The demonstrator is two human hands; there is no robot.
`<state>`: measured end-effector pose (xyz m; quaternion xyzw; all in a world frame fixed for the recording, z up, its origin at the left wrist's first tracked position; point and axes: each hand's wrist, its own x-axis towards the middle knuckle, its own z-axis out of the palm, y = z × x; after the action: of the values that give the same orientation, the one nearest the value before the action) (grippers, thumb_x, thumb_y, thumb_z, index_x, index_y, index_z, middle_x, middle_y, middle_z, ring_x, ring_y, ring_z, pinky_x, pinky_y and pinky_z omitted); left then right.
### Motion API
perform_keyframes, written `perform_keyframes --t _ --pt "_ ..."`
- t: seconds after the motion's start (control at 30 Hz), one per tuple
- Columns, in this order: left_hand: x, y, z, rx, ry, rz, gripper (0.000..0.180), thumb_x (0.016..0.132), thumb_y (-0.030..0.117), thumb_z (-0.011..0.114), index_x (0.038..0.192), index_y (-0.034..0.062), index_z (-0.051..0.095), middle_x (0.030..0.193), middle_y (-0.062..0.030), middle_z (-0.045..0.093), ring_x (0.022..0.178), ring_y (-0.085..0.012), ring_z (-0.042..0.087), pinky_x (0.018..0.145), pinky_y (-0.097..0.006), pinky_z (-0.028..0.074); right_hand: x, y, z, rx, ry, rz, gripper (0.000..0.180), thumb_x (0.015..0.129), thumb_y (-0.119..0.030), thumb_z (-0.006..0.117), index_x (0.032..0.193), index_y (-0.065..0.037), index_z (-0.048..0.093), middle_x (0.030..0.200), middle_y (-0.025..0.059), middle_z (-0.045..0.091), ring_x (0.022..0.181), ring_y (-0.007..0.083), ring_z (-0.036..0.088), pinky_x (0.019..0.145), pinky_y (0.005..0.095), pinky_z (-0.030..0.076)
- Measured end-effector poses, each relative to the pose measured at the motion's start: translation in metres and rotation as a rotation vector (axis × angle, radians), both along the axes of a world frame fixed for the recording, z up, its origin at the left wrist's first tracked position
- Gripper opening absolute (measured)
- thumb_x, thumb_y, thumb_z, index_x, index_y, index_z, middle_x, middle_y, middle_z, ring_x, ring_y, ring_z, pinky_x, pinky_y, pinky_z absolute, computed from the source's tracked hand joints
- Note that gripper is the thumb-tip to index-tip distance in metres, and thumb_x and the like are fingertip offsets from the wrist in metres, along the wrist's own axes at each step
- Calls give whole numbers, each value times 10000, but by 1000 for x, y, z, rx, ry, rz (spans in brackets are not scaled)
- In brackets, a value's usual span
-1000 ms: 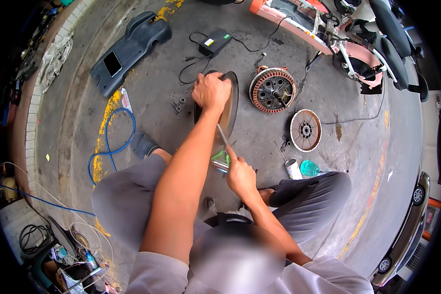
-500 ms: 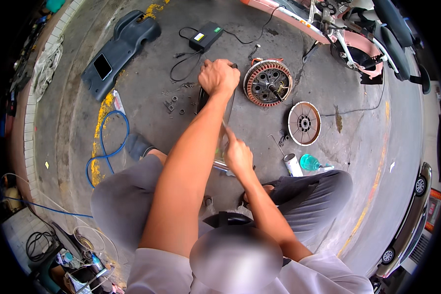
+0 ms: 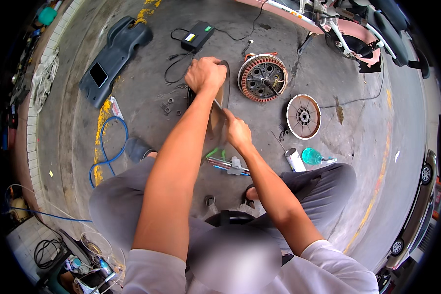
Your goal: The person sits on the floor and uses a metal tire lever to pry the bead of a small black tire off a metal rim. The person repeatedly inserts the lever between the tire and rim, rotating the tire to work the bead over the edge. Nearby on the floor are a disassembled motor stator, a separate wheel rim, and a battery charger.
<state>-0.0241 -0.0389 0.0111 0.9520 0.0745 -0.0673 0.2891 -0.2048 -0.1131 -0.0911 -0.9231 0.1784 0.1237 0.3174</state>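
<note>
At the wheel's edge (image 3: 225,90), hands (image 3: 206,74) (image 3: 238,132) clear of stator (image 3: 263,77).

Your flr (image 3: 157,125) is grey, stained conc. w/ a worn yellow line (image 3: 103,117) & pale tiled edging (image 3: 32,147) on your L; light's bright.

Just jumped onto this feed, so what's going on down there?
A seated person is working at floor level with both hands. The left hand grips the top of a round part standing on edge, while the right hand holds a thin tool up to it; whether the tip touches is hard to tell. To the right, a copper-wound motor core and a spoked round cover lie apart on the floor.
</note>
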Motion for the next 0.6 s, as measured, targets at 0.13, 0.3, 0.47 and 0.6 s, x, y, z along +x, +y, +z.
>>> perform_keyframes --t 0.13,0.3,0.47,0.6 --pt "-5 -3 1 -4 -12 -7 316 834 348 752 1127 305 864 1261 -132 731 1188 -300 693 1018 -405 548 -10 8 -5 66 -70 -66 467 1058 -214 532 1523 -217 580 1120 261 757 989 510 725 876 608 571" --pt "-8 5 0 52 -100 21 289 837 352 799 1114 312 868 1195 -78 792 1119 -301 745 963 -425 583 -87 36 39 122 -48 -106 477 1044 -191 529 1518 -163 575 1053 278 763 935 529 727 853 646 554" --pt "-7 6 -3 8 -68 -38 320 815 336 792 1123 303 869 1111 -70 824 1062 -307 769 919 -414 597 -49 23 25 14 40 -98 638 922 -62 563 1554 -146 549 1055 286 757 956 526 727 860 625 567" --pt "-18 3 -7 24 -97 92 308 819 351 806 1118 308 869 1079 -69 826 1040 -304 772 903 -425 600 -28 15 3 -74 12 -81 647 942 -72 553 1578 -191 535 1047 277 753 962 507 736 854 608 576"
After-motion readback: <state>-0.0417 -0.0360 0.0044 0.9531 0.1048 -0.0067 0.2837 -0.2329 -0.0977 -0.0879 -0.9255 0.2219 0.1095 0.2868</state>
